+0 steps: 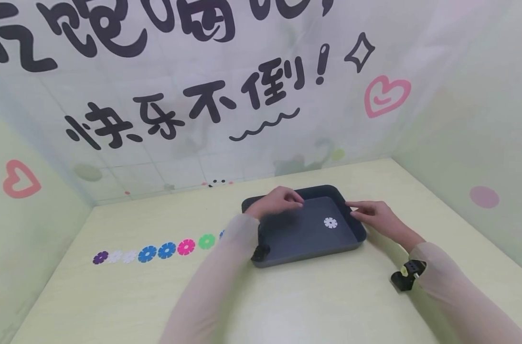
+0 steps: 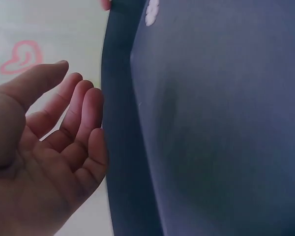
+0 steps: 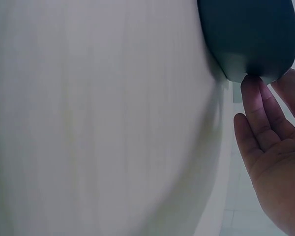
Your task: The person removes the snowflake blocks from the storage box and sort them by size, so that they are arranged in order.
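A dark grey rectangular tray point(image 1: 303, 246) lies on the table with one white snowflake-shaped disc point(image 1: 330, 222) inside, toward its right side. Over the tray's left part hovers my left hand point(image 1: 280, 200). The left wrist view shows that hand point(image 2: 59, 132) with loosely bent fingers, thumb apart and nothing held. At the tray's right wall, my right hand point(image 1: 378, 217) pinches the rim between thumb and fingers. Seen from the right wrist, its fingertips point(image 3: 253, 86) press the tray's outer wall point(image 3: 250, 39), while the thumb is partly hidden behind the corner.
Left of the tray runs a row of slotted discs: purple point(image 1: 100, 258), white, blue point(image 1: 147, 254), pink point(image 1: 186, 247) and green point(image 1: 207, 241). Another blue one is partly hidden by the left sleeve point(image 1: 218, 267). A printed backdrop point(image 1: 179, 157) stands behind the table.
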Available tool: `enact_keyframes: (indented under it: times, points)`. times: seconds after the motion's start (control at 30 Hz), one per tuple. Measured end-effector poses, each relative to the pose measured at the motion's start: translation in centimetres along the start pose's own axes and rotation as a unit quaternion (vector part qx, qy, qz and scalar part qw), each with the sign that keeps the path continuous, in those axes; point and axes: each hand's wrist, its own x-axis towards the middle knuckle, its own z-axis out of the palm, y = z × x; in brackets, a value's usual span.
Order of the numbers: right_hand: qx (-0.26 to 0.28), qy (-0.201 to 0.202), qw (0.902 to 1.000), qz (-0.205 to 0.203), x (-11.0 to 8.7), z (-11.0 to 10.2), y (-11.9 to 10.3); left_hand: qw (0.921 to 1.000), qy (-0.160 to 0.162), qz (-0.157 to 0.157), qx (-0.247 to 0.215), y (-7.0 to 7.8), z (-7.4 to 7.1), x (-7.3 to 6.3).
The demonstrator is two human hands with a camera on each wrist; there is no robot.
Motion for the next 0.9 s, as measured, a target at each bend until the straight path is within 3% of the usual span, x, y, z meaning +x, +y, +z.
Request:
enact_keyframes:
  times: [0.17,0.47,0.6,0.9]
  points:
    - [-0.004,0.001,1.0,0.003,0.0,0.0,0.0,0.9984,-0.036,-0.036,-0.025,0.4,1.6,1.9]
    - [-0.01,0.0,0.9999,0.009,0.1,0.0,-0.2,0.9942,-0.043,-0.093,-0.034,0.9,3.2,4.2]
    - [-0.009,-0.003,0.9999,0.007,0.2,0.0,-0.3,0.9933,-0.047,-0.097,-0.04,0.6,3.9,5.0]
    - [-0.005,-0.006,0.9999,0.015,0.2,-0.1,0.0,0.9948,-0.065,-0.078,0.008,0.5,4.7,6.2]
